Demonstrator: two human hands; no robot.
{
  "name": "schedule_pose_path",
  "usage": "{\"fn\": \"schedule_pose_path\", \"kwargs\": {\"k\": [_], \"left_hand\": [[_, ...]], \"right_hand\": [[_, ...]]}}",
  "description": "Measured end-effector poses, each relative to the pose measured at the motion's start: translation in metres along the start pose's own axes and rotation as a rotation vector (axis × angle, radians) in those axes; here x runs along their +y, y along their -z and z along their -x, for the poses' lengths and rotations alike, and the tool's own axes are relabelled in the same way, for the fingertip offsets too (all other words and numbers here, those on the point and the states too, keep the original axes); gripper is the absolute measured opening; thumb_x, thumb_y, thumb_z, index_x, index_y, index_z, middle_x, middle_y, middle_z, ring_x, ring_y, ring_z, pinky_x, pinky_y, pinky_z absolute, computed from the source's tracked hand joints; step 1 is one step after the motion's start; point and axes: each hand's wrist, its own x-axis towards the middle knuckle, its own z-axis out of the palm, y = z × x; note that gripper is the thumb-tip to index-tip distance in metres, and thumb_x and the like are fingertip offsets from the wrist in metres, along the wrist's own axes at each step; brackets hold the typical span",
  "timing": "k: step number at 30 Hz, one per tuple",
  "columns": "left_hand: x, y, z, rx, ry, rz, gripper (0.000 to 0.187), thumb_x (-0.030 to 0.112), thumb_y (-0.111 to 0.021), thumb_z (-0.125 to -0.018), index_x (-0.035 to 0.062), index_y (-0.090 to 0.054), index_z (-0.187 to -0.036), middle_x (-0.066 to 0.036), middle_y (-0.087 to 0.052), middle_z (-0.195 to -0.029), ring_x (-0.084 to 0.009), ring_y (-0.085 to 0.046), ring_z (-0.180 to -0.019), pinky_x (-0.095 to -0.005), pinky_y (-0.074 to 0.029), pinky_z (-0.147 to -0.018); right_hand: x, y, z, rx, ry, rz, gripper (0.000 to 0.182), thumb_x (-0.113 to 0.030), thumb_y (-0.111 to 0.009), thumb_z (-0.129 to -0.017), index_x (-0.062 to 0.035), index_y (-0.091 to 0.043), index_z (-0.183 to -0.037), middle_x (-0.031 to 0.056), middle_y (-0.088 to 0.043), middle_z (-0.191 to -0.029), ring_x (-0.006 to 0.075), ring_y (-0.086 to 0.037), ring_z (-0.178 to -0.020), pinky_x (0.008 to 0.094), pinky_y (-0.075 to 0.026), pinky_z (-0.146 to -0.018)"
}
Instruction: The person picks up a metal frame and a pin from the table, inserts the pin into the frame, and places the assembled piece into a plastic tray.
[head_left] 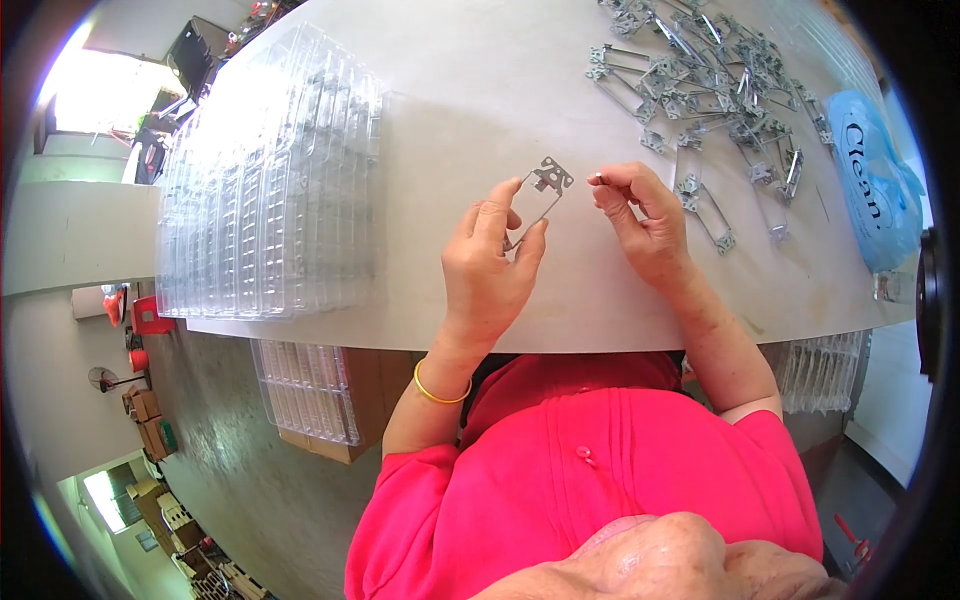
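My left hand (pixel 490 250) grips a small metal bracket (pixel 550 176) by its thin side bars, with the flat, holed end plate pointing away from me. To its right, my right hand (pixel 645 220) is raised over the table with thumb and forefinger pinched together. A tiny pale bit shows at the forefinger's tip, too small to name. The hands are apart and nothing bridges them. One similar metal bracket (pixel 708 212) lies on the table just right of my right hand.
A tangled heap of metal brackets (pixel 720 90) covers the table's far right. Stacked clear plastic trays (pixel 270 190) stand on the left. A blue plastic bag (pixel 870 180) sits at the right edge. More clear trays (pixel 305 390) lie below the table beside a cardboard box (pixel 375 400).
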Motion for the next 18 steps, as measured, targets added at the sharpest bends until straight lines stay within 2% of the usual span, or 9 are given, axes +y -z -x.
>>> {"fn": "schedule_pose_path", "kwargs": {"k": [2, 4, 6, 7, 9, 18], "left_hand": [[-0.005, -0.003, 0.001, 0.007, -0.062, -0.099, 0.046, 0.001, -0.079, -0.08, 0.0002, -0.065, -0.124, -0.005, -0.061, -0.08, -0.0133, -0.055, -0.065, -0.0276, -0.047, -0.058], [-0.009, -0.006, 0.002, 0.013, -0.124, -0.197, 0.047, 0.001, -0.079, -0.079, 0.0007, -0.065, -0.125, -0.007, -0.061, -0.081, -0.0163, -0.057, -0.065, -0.0302, -0.048, -0.058], [-0.012, -0.01, 0.002, 0.055, -0.255, -0.307, 0.049, 0.001, -0.078, -0.078, 0.0011, -0.065, -0.125, -0.01, -0.063, -0.083, -0.0219, -0.06, -0.068, -0.0351, -0.05, -0.062], [-0.012, -0.011, 0.003, 0.055, -0.254, -0.306, 0.049, 0.001, -0.078, -0.078, 0.0011, -0.065, -0.125, -0.01, -0.063, -0.083, -0.0219, -0.06, -0.068, -0.0351, -0.05, -0.062], [-0.012, -0.013, 0.004, 0.075, -0.336, -0.402, 0.05, 0.002, -0.077, -0.077, 0.001, -0.065, -0.126, -0.011, -0.064, -0.084, -0.0249, -0.062, -0.072, -0.0375, -0.05, -0.066], [-0.011, -0.018, 0.007, 0.036, -0.396, -0.495, 0.049, 0.004, -0.075, -0.08, 0.0008, -0.065, -0.127, -0.009, -0.064, -0.086, -0.0236, -0.063, -0.076, -0.037, -0.05, -0.07]], "right_hand": [[-0.002, -0.001, 0.001, 0.022, -0.012, -0.06, 0.011, -0.002, -0.068, -0.095, -0.0016, -0.064, -0.106, 0.006, -0.065, -0.089, 0.0117, -0.064, -0.076, 0.026, -0.052, -0.068], [-0.009, -0.003, 0.004, -0.046, -0.212, -0.185, 0.008, -0.004, -0.068, -0.096, -0.0021, -0.064, -0.102, 0.0025, -0.063, -0.08, 0.0076, -0.058, -0.065, 0.0238, -0.048, -0.059], [-0.011, -0.001, 0.004, -0.083, -0.191, -0.096, 0.007, -0.005, -0.068, -0.096, -0.0021, -0.065, -0.102, 0.0014, -0.061, -0.076, 0.0063, -0.054, -0.062, 0.0237, -0.045, -0.056], [-0.011, 0.0, 0.004, -0.119, -0.168, -0.008, 0.007, -0.006, -0.069, -0.096, -0.002, -0.065, -0.101, 0.0003, -0.059, -0.073, 0.005, -0.05, -0.059, 0.0235, -0.042, -0.054], [-0.012, -0.001, 0.004, -0.098, -0.185, -0.014, 0.007, -0.005, -0.069, -0.096, -0.0019, -0.065, -0.1, 0.0006, -0.059, -0.073, 0.0046, -0.048, -0.059, 0.0236, -0.04, -0.053], [-0.014, -0.002, 0.003, -0.058, -0.212, 0.026, 0.005, -0.005, -0.068, -0.093, -0.0008, -0.066, -0.096, 0.0027, -0.059, -0.072, 0.0059, -0.048, -0.059, 0.0256, -0.041, -0.053]]}}
